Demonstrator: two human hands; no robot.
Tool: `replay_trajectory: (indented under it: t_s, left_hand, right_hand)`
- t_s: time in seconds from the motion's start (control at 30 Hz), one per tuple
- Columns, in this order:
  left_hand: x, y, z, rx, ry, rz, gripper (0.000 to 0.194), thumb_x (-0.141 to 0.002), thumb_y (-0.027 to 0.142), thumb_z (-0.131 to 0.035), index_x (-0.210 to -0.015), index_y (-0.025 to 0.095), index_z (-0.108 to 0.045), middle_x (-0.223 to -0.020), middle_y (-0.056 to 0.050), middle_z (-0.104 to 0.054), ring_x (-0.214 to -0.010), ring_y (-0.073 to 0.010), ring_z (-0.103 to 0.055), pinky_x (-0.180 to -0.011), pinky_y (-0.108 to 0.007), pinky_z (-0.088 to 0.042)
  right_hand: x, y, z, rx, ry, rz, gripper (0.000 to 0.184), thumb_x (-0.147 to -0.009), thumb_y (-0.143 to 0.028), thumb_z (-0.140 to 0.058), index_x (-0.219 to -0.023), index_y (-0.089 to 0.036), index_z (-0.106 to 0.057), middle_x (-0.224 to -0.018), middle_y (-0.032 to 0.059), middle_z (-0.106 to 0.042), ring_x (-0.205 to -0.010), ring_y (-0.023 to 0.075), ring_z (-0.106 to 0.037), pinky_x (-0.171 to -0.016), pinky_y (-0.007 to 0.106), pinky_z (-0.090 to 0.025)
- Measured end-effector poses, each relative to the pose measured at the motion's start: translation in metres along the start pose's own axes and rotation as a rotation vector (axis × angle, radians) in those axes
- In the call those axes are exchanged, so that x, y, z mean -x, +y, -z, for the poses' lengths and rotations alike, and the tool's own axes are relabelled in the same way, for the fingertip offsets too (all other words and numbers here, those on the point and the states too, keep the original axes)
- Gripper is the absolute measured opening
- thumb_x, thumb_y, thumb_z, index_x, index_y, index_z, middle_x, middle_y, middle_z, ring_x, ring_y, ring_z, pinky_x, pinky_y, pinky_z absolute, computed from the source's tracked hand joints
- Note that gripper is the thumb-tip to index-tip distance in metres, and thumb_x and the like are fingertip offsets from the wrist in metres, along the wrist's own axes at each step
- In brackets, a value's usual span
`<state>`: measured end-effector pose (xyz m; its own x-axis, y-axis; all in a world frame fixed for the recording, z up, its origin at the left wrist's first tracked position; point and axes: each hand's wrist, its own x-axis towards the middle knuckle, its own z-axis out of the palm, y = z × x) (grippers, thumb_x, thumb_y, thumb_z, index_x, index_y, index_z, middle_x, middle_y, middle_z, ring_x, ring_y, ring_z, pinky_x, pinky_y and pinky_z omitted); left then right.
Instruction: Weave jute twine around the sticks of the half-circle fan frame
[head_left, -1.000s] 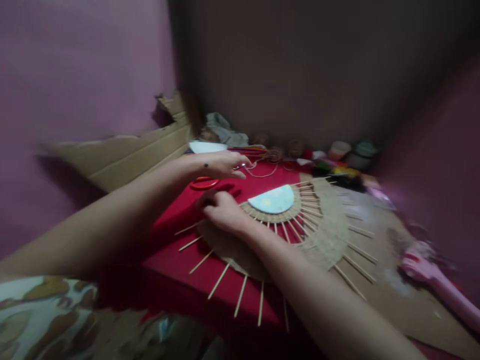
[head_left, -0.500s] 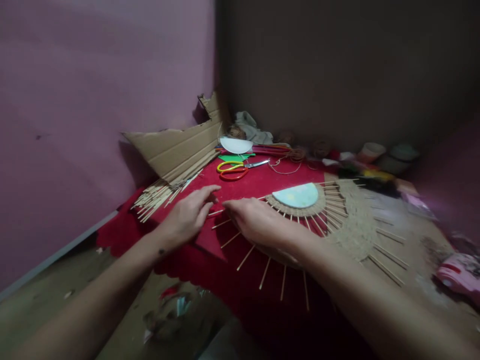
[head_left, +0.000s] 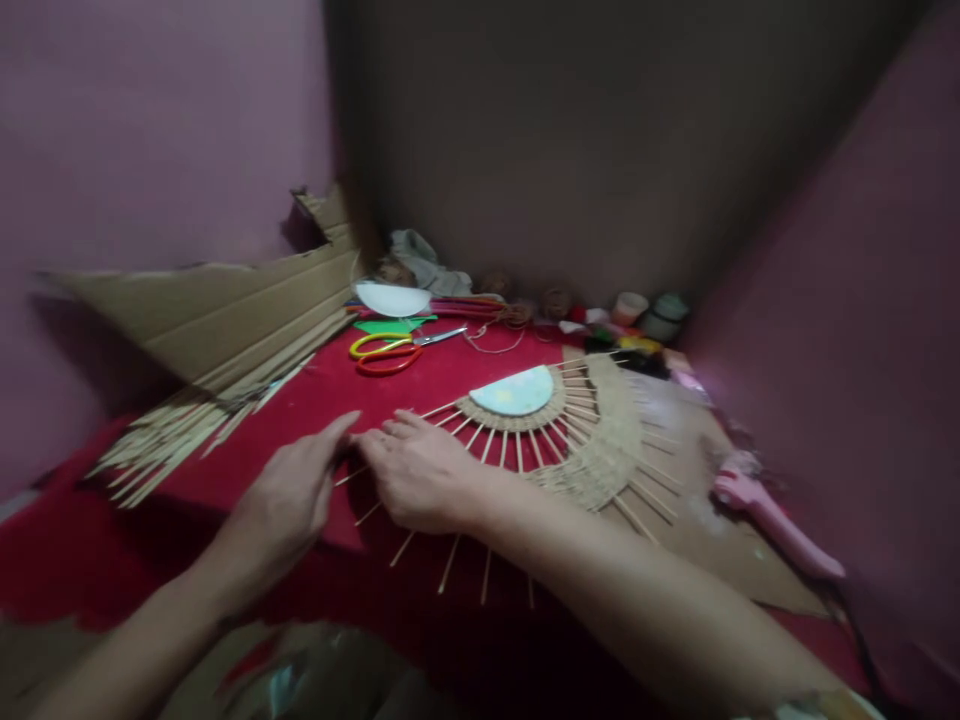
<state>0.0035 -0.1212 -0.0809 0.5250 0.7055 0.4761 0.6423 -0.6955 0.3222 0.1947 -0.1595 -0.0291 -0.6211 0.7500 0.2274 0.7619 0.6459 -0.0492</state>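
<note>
A half-round woven piece (head_left: 600, 440) of jute cord and wooden sticks lies on the red cloth (head_left: 450, 375), with a pale blue half disc (head_left: 514, 392) at its middle. My right hand (head_left: 416, 470) rests palm down on the left part of the weave, fingers stretched toward the left. My left hand (head_left: 292, 495) lies flat just beside it on the cloth, its fingertips nearly meeting those of the right hand over the stick ends. Neither hand holds anything that I can see.
A pile of loose sticks (head_left: 161, 440) lies at the left under a cardboard sheet (head_left: 225, 310). Orange and yellow scissors (head_left: 390, 350), a white half disc (head_left: 390, 298) and small pots (head_left: 645, 310) sit at the back. A pink glue gun (head_left: 772, 515) lies at the right.
My left hand came back from the scissors at the back and settled flat on the cloth next to my right hand. The view swung left, then right again.
</note>
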Motion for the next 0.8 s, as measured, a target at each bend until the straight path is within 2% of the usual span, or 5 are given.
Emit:
replay_trajectory:
  t_s: [0.13, 0.3, 0.43, 0.57, 0.8]
  left_hand:
    - [-0.016, -0.011, 0.003, 0.069, 0.028, 0.096, 0.057, -0.082, 0.043, -0.036, -0.133, 0.062, -0.020, -0.112, 0.010, -0.065, -0.094, -0.0326, -0.063, -0.081, -0.052, -0.048]
    - [-0.060, 0.019, 0.026, 0.086, -0.087, 0.136, 0.047, -0.080, 0.052, -0.036, -0.119, 0.031, -0.051, -0.113, -0.008, -0.065, -0.100, -0.0334, -0.061, -0.086, -0.050, -0.046]
    - [-0.101, 0.053, 0.032, 0.134, -0.235, 0.085, 0.050, -0.080, 0.046, -0.038, -0.118, 0.018, -0.054, -0.115, -0.014, -0.063, -0.105, -0.0298, -0.058, -0.092, -0.043, -0.043]
    - [-0.138, 0.067, 0.019, 0.204, -0.357, 0.037, 0.047, -0.079, 0.040, -0.041, -0.118, 0.017, -0.054, -0.109, -0.013, -0.065, -0.100, -0.0262, -0.059, -0.089, -0.037, -0.043]
    - [-0.188, 0.074, -0.031, 0.327, -0.632, 0.037, 0.054, -0.072, 0.044, -0.052, -0.113, 0.011, -0.057, -0.102, -0.010, -0.066, -0.090, -0.0217, -0.060, -0.076, -0.027, -0.044]
  right_hand:
    - [0.011, 0.009, 0.012, -0.028, 0.005, -0.020, 0.049, -0.094, -0.030, -0.035, -0.139, -0.010, -0.036, -0.141, 0.0134, -0.046, -0.129, 0.0243, -0.042, -0.110, 0.044, -0.026]
    - [0.045, 0.049, 0.041, -0.149, 0.073, -0.288, 0.046, -0.096, -0.031, -0.036, -0.138, -0.015, -0.039, -0.148, 0.0106, -0.036, -0.137, 0.0180, -0.030, -0.113, 0.039, -0.024]
    - [0.074, 0.089, 0.047, -0.124, 0.058, -0.534, 0.052, -0.095, -0.030, -0.038, -0.141, -0.007, -0.036, -0.148, 0.0168, -0.033, -0.138, 0.0213, -0.028, -0.114, 0.039, -0.021]
    - [0.091, 0.109, 0.036, -0.065, -0.036, -0.600, 0.057, -0.095, -0.035, -0.036, -0.143, -0.005, -0.032, -0.150, 0.0177, -0.027, -0.140, 0.0255, -0.021, -0.114, 0.044, -0.017]
    - [0.093, 0.112, 0.022, -0.036, -0.058, -0.580, 0.059, -0.095, -0.036, -0.031, -0.142, 0.000, -0.034, -0.150, 0.0207, -0.026, -0.141, 0.0272, -0.018, -0.114, 0.043, -0.013]
